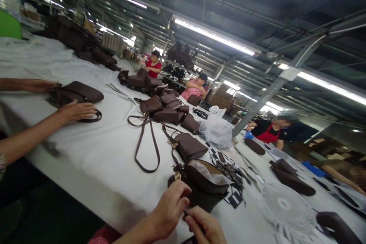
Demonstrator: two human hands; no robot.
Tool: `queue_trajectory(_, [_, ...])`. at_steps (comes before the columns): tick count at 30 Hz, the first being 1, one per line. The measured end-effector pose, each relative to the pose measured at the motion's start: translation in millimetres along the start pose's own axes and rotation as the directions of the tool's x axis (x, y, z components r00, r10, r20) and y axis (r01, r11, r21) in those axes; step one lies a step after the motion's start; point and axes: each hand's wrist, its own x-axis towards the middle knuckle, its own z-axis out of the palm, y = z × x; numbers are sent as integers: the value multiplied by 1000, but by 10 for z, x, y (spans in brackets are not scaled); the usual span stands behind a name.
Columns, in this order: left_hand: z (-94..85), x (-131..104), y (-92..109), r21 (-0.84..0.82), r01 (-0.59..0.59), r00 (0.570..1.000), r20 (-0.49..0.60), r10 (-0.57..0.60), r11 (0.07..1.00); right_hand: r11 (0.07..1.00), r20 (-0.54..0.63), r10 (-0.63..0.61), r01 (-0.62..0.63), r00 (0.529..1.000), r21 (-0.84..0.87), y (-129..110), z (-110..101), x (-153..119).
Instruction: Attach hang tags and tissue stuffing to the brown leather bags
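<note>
At the front edge of the table, my left hand (171, 206) is bent with its fingers curled in towards the thumb; what they hold, if anything, is hidden. Beside it my right hand (205, 225) pinches a thin dark strip (185, 213), whose kind I cannot make out. Just beyond both hands stands an open dark brown handbag (204, 194) with white stuffing (210, 173) in its mouth. A gold round charm (177, 175) hangs at its strap. Behind it lies another brown handbag (190, 146), its strap towards the left.
Black hang tags (235, 198) with cords lie right of the bag. A white fan (288, 206) stands farther right. Brown bags (166, 114) are heaped mid-table. At left, a co-worker's hands (76, 111) touch a brown bag (82, 93). Other people sit across, near a slanted post (257, 97).
</note>
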Motion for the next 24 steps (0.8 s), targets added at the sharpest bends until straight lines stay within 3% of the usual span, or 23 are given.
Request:
queue_trajectory(6, [49, 45, -311, 11, 131, 987, -91, -129, 991, 980, -101, -1, -19, 995, -198, -265, -516, 308])
queue_trajectory(11, [50, 180, -370, 65, 176, 962, -222, -158, 982, 879, -65, -76, 36, 995, -476, -428, -766, 595])
queue_trajectory(15, [35, 278, -436, 37, 206, 956, -220, -193, 978, 806, -13, -69, 48, 998, -589, -454, -780, 790])
queue_trajectory(20, [82, 443, -658, -60, 222, 953, -197, -229, 973, 711, -31, -96, 47, 995, -702, -436, -670, 980])
queue_trajectory(24, [99, 650, -779, 11, 292, 915, -293, -276, 956, 670, -22, -105, 54, 994, -740, -381, -553, 1072])
